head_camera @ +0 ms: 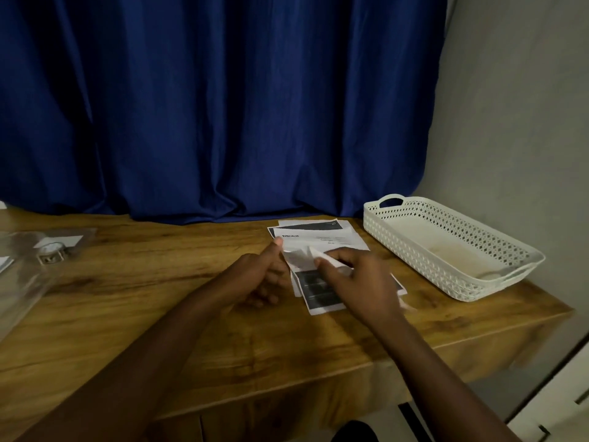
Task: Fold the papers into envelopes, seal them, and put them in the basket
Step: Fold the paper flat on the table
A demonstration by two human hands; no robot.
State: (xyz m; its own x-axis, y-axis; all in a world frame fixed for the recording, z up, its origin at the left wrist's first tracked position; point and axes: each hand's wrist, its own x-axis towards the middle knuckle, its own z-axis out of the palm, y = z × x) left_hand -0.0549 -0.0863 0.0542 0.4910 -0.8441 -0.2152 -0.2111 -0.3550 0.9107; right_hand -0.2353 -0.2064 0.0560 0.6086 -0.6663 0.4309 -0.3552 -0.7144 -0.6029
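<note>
Head view. Wood-grain counter against a deep blue pleated curtain; pale grey wall beyond the right hand. Far to the left of the hands, a clear plastic sleeve lying flat, with a small roll of tape on or inside it, which of the two not discernible.

Papers: a loose stack of white printed sheets directly under and just beyond the hands, flat on the counter; dark printed blocks at the near end and on the farthest sheet, a bold heading on the upper sheet, text blurred.

Left hand: fingers curled, thumb raised against the stack's left edge. Right hand: pinching a lifted corner of the top sheet between thumb and fingers.

Basket: white perforated plastic tray with handle cut-outs, beyond and to the right of the right hand, apart from the papers.
</note>
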